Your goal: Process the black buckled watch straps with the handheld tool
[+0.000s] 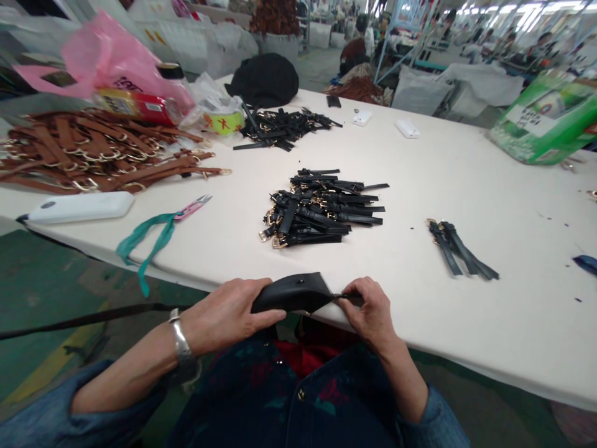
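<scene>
My left hand (pixel 236 314) is wrapped round a black hair clipper (pixel 293 294), its blade end pointing right at the table's front edge. A dark cord (pixel 116 316) trails from its rear to the left. My right hand (pixel 370 311) pinches a small black buckle strap (pixel 352 298), mostly hidden by the fingers, whose end touches or nearly touches the clipper's blade. Behind both hands lies a pile of black buckle straps (pixel 321 211) with gold buckles. Further right, several similar straps (pixel 459 249) lie together.
Thread snips (pixel 192 208) with a green cloth tie (pixel 153 233) lie left, near a white oblong device (pixel 81 206). Brown straps (pixel 93 149), another black strap heap (pixel 289 127) and a black cap (pixel 263 79) are further back. A green bag (pixel 545 118) stands at far right.
</scene>
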`<state>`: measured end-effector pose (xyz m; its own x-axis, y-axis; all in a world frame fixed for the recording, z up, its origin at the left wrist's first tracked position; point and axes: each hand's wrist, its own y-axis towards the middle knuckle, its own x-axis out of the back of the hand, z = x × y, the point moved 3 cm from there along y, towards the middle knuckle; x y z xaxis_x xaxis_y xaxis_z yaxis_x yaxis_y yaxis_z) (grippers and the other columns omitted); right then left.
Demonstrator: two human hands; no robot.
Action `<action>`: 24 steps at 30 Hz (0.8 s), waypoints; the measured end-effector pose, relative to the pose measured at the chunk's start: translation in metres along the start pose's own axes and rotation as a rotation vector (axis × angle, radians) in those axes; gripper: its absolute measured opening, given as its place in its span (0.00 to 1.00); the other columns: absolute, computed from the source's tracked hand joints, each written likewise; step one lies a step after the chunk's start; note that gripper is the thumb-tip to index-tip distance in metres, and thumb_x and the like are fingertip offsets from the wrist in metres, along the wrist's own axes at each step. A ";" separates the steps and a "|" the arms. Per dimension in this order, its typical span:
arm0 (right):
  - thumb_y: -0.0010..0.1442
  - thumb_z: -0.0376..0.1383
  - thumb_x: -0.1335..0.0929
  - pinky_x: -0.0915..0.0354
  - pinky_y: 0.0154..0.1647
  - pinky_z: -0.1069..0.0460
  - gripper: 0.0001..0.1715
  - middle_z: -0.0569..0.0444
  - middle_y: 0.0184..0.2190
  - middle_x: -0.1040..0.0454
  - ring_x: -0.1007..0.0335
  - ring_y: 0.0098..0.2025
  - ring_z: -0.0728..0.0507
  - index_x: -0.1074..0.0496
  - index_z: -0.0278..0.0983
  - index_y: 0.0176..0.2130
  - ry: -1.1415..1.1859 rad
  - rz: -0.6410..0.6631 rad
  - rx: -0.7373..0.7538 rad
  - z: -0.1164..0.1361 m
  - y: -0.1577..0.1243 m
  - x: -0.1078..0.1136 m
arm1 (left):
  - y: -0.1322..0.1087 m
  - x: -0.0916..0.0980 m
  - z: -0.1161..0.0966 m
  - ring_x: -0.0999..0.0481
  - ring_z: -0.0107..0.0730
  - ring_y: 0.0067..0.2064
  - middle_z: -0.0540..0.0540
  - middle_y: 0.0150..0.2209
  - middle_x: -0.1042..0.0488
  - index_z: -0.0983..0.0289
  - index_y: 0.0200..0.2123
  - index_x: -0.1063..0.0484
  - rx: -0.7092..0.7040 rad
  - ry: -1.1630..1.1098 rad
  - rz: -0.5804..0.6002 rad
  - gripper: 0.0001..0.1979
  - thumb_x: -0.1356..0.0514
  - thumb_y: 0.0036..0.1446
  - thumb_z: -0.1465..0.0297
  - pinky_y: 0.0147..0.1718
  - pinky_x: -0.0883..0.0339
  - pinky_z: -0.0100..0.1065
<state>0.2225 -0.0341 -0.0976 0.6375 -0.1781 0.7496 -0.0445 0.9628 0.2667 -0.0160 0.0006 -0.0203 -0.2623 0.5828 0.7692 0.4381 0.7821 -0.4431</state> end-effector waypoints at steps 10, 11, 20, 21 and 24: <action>0.46 0.28 0.35 0.45 0.34 0.52 0.07 0.56 0.26 0.33 0.40 0.31 0.46 0.36 0.38 0.28 -0.020 0.007 0.026 0.001 0.001 0.000 | 0.016 -0.012 -0.017 0.28 0.36 0.33 0.54 0.31 0.26 0.61 0.37 0.31 -0.061 -0.013 0.005 0.19 0.49 0.51 0.54 0.30 0.41 0.31; 0.47 0.29 0.34 0.45 0.34 0.52 0.05 0.56 0.26 0.33 0.40 0.31 0.46 0.36 0.38 0.28 -0.028 -0.002 0.025 0.001 0.001 -0.001 | 0.017 -0.012 -0.017 0.28 0.36 0.32 0.54 0.31 0.26 0.61 0.36 0.31 -0.058 -0.013 -0.009 0.19 0.49 0.52 0.54 0.29 0.41 0.31; 0.53 0.33 0.36 0.43 0.38 0.50 0.02 0.53 0.31 0.30 0.36 0.36 0.45 0.36 0.37 0.32 -0.057 -0.244 -0.009 0.000 0.003 0.006 | 0.001 0.004 0.006 0.29 0.35 0.31 0.52 0.29 0.27 0.60 0.37 0.32 0.023 0.029 -0.095 0.21 0.49 0.51 0.50 0.29 0.41 0.30; 0.53 0.32 0.36 0.43 0.39 0.50 0.03 0.52 0.33 0.30 0.36 0.37 0.44 0.36 0.37 0.32 -0.059 -0.271 0.000 0.001 0.005 0.007 | -0.003 0.005 0.008 0.29 0.34 0.31 0.52 0.29 0.27 0.60 0.36 0.32 0.028 0.030 -0.088 0.21 0.49 0.50 0.50 0.29 0.41 0.30; 0.53 0.30 0.37 0.43 0.40 0.50 0.04 0.52 0.35 0.29 0.35 0.39 0.44 0.37 0.37 0.32 -0.096 -0.193 0.061 0.005 0.008 0.003 | -0.011 0.006 0.012 0.29 0.34 0.30 0.51 0.28 0.28 0.59 0.35 0.33 0.032 0.061 -0.079 0.20 0.49 0.51 0.50 0.28 0.42 0.30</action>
<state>0.2202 -0.0278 -0.0897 0.5628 -0.3789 0.7346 0.0223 0.8954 0.4448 -0.0329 -0.0021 -0.0166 -0.2415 0.5050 0.8286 0.3903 0.8323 -0.3936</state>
